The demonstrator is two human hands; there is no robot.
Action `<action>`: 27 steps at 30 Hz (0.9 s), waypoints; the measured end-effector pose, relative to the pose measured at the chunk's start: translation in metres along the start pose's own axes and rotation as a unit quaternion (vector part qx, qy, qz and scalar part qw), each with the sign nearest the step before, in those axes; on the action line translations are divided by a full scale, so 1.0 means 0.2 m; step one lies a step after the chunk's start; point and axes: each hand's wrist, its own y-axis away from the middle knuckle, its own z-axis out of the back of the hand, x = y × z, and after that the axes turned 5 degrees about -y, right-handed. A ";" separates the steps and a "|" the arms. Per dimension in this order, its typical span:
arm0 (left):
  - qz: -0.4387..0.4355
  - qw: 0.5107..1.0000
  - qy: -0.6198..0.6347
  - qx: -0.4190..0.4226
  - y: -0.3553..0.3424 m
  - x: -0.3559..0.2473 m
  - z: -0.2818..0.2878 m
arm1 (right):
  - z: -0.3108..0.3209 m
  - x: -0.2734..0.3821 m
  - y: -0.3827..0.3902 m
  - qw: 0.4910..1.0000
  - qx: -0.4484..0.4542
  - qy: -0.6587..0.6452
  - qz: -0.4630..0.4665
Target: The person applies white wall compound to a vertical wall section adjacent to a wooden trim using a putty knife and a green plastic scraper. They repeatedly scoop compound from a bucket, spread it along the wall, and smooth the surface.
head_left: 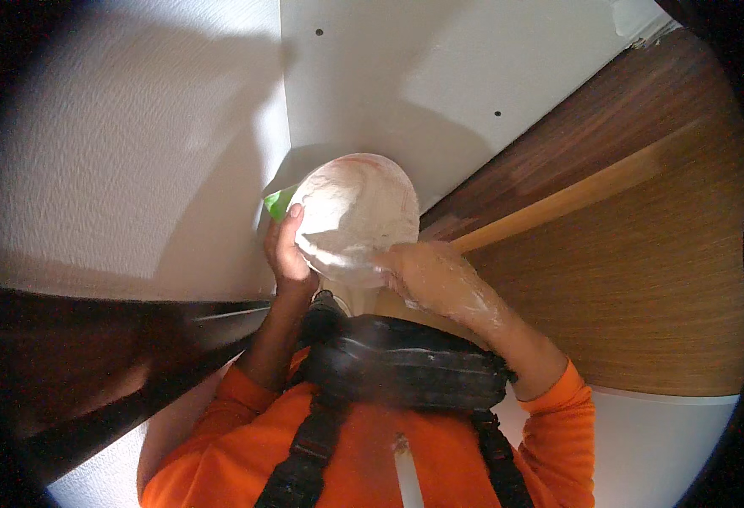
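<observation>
A round white tub point(415, 199) is tilted so its inside faces me. White paste or powder point(330, 196) coats the inside. My left hand point(286, 254) grips the tub at its left side, thumb over the rim. Just beyond that thumb, a green piece point(278, 203) of something shows, mostly hidden by the tub. My right hand point(440, 275) is at the tub's lower right rim, fingers closed and smeared by motion. What they hold is hidden, though a pale blurred streak runs left from them across the tub. White smears mark this hand and wrist.
A textured white wall point(126, 144) meets a smooth pale panel point(372, 76) with dark screw heads behind the tub. Wood-grain boards point(609, 262) stand close on the right, a dark glossy surface point(101, 364) at the left. A black pouch point(406, 368) hangs at my chest.
</observation>
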 end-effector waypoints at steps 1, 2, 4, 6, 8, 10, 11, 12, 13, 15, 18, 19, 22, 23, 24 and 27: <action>-0.003 1.000 0.001 -0.003 -0.01 0.00 -0.02 | 0.01 -0.03 0.00 0.999 -0.002 -0.021 0.033; 0.005 1.000 -0.001 -0.016 -0.01 0.01 -0.04 | 0.01 -0.06 0.01 0.997 -0.002 -0.043 0.065; -0.023 1.000 0.000 0.007 0.01 0.01 -0.09 | 0.05 -0.12 0.05 0.997 -0.045 -0.044 0.043; -0.033 0.999 0.008 0.016 -0.01 0.03 -0.13 | 0.07 -0.17 0.04 0.996 -0.066 -0.045 0.031; -0.019 1.000 0.016 0.007 -0.05 0.05 -0.18 | 0.06 -0.20 0.02 0.996 -0.067 -0.053 0.030; -0.010 1.000 0.021 0.007 -0.05 0.05 -0.12 | -0.01 -0.16 -0.04 0.987 -0.072 -0.112 0.091; -0.002 1.000 0.025 0.007 -0.06 0.06 -0.11 | -0.01 -0.16 -0.05 0.982 -0.068 -0.139 0.109; 0.015 0.999 0.039 0.004 -0.08 0.10 -0.16 | 0.03 -0.23 -0.03 0.982 -0.067 -0.129 0.119; 0.030 0.998 0.056 0.005 -0.09 0.13 -0.19 | 0.09 -0.30 -0.02 0.985 -0.056 -0.116 0.115; 0.041 0.996 0.083 0.013 -0.09 0.16 -0.17 | 0.14 -0.34 0.00 0.995 -0.036 -0.062 0.071; 0.017 0.997 0.071 0.021 -0.09 0.20 -0.17 | 0.14 -0.41 0.01 1.000 -0.023 0.003 -0.005; 0.018 0.997 0.070 0.016 -0.09 0.21 -0.18 | 0.13 -0.43 -0.01 1.000 -0.020 -0.006 -0.002; 0.024 0.996 0.081 0.000 -0.06 0.29 -0.23 | 0.08 -0.42 0.03 0.998 -0.037 -0.045 0.011; 0.011 0.998 0.062 -0.013 -0.05 0.29 -0.24 | 0.06 -0.40 0.03 0.997 -0.044 -0.062 0.012; 0.003 0.999 0.043 -0.028 -0.05 0.29 -0.25 | 0.05 -0.38 0.04 0.995 -0.054 -0.071 0.040; -0.016 0.998 0.036 -0.040 -0.05 0.29 -0.27 | 0.07 -0.35 0.06 0.994 -0.056 -0.078 0.049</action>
